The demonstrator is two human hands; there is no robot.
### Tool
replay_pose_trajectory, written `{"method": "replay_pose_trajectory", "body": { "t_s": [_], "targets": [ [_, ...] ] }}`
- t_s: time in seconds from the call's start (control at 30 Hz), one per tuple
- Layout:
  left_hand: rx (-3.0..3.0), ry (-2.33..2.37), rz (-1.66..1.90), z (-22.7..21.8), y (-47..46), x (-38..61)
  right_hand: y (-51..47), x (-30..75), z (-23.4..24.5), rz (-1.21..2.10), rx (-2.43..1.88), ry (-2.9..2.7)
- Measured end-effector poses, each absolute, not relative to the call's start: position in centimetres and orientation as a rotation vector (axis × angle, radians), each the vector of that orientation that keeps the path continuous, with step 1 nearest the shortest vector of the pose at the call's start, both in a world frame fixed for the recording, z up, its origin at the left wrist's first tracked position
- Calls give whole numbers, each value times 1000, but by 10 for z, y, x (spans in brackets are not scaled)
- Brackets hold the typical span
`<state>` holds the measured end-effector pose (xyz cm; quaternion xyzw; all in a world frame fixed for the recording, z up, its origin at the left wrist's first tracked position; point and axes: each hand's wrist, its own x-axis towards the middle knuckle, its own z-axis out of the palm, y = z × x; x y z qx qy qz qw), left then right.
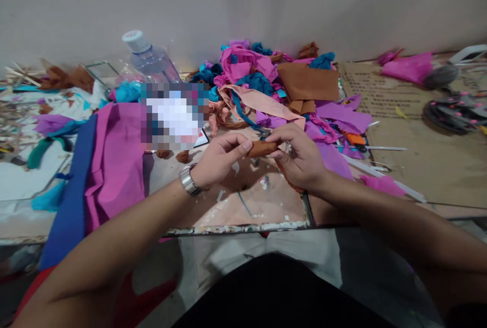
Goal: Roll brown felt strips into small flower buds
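Between my two hands, above the table, is a rolled piece of brown crepe paper point(262, 149). My left hand point(220, 159) pinches its left end with thumb and fingers; a metal watch is on that wrist. The right end is pinched by my right hand point(299, 155), and a brown strip hangs down below it. Two small brown paper balls point(183, 156) lie on the table to the left of my left hand. Beyond my hands is a heap of crumpled pink, blue, purple and peach crepe paper point(247, 72), with a flat brown piece point(310, 82) on it.
A clear bottle point(154, 62) with a white cap stands at the back left. Pink paper point(117, 155) and blue paper point(70, 196) drape over the front edge. Cardboard point(391, 155) covers the right side, with white sticks point(388, 178) and an orange tool point(354, 138) nearby.
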<state>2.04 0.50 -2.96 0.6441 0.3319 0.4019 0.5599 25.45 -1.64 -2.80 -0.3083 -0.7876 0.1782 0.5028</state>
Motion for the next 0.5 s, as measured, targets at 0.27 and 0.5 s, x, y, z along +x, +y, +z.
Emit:
{"method": "replay_pose_trajectory", "body": {
  "t_s": [0.27, 0.5],
  "targets": [
    [1769, 840, 1067, -25, 0, 24, -13, 257, -28, 400, -782, -1951],
    [1763, 712, 1066, -31, -6, 26, -10, 258, -31, 337, -731, -2073]
  ]
}}
